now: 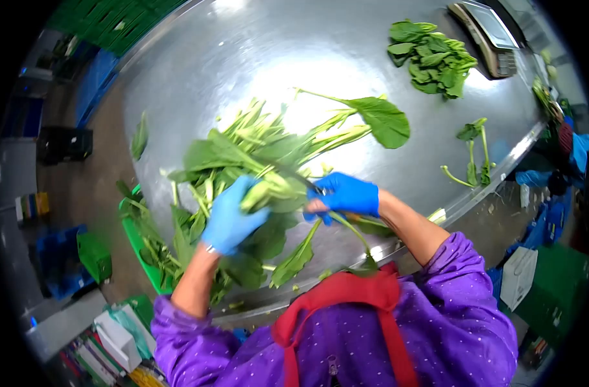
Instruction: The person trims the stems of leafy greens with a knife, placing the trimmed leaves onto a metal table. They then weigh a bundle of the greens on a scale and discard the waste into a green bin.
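My left hand (233, 216), in a blue glove, is closed around a bunch of leafy greens (269, 190) with pale stems. My right hand (346, 195), also gloved in blue, grips a small knife (309, 183); its dark blade points left against the held stems, partly blurred. Beyond both hands spreads a loose heap of leafy greens (249, 132), with one broad leaf (386, 122) sticking out to the right. More loose leaves (298, 258) lie below the hands, near the table edge.
The metal table (198, 64) carries a bundle of greens (433, 59) and a digital scale (485, 37) at the far right. Trimmed stems (473, 155) lie near its right edge. A green basket (136, 242) with leaves stands at the left edge. Green crates (117, 26) rise behind.
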`<state>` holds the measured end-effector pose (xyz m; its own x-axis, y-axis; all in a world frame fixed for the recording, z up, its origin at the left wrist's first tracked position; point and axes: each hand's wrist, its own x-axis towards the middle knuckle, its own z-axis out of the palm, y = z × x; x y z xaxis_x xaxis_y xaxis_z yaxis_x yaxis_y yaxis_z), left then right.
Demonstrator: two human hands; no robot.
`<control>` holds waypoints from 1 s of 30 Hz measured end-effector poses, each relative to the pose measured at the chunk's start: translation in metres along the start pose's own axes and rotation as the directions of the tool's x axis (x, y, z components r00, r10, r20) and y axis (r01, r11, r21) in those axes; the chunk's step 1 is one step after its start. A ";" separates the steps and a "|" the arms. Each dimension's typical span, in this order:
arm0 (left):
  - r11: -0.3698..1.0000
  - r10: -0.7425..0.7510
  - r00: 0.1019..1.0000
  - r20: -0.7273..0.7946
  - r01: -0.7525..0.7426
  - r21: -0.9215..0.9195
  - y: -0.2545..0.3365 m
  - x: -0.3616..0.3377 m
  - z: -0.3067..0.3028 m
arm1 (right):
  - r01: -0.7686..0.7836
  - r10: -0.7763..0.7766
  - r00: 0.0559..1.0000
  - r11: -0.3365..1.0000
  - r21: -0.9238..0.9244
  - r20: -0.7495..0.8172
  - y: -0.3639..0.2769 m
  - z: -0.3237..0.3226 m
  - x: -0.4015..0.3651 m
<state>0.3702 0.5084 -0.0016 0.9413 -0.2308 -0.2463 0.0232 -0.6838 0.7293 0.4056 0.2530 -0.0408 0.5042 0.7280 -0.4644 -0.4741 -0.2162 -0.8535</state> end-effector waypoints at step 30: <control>0.887 0.344 0.922 0.175 -0.259 -0.382 0.086 0.051 0.021 | 0.288 -0.534 0.637 0.834 -0.471 -0.556 -0.044 -0.045 -0.069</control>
<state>0.4132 0.4237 0.0354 0.8173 -0.5694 -0.0880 -0.0944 -0.2830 0.9545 0.4238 0.1831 0.0181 0.9757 0.2174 0.0285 0.0896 -0.2766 -0.9568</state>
